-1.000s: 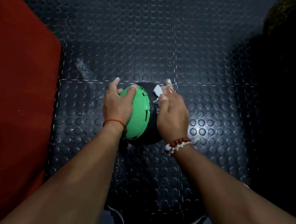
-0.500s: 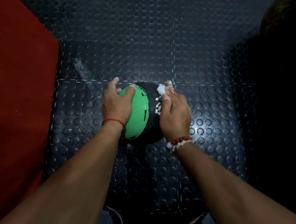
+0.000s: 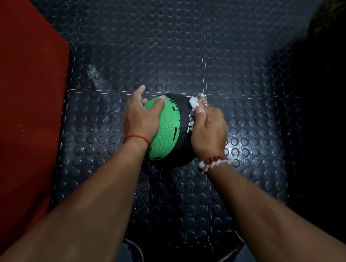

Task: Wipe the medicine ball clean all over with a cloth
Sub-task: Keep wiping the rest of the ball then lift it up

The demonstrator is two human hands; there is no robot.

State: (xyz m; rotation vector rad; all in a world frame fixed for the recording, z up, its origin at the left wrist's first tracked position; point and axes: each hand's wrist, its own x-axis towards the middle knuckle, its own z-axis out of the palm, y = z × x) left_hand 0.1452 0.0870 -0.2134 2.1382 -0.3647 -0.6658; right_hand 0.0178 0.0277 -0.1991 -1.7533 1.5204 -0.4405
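- Since half a second ago, the right hand [image 3: 208, 132] and its white cloth [image 3: 193, 105] have slid a little further toward the outer right side of the medicine ball [image 3: 166, 135]; the left hand [image 3: 141, 120] has kept its place.
- Nearest the viewer, below both forearms, the toes of two dark shoes [image 3: 135, 252] show at the bottom edge.
- A thin red thread band [image 3: 137, 138] circles the left wrist. A red and white bead bracelet [image 3: 212, 161], blurred, circles the right wrist.
- Between the two hands, the medicine ball sits on the floor [image 3: 163, 50]. It is green under the left hand and black under the right hand.
- The left hand is spread and curved over the green part, gripping it.
- The right hand is curled around the crumpled cloth, pressing it against the black part. A corner of cloth pokes out by the fingertips.
- Beyond the hands stretches dark rubber floor with raised round studs.
- Well to the left of the left hand lies a red mat [image 3: 20, 99].
- Far to the right of the right hand is a dark shape [image 3: 334, 30], too dim to identify.
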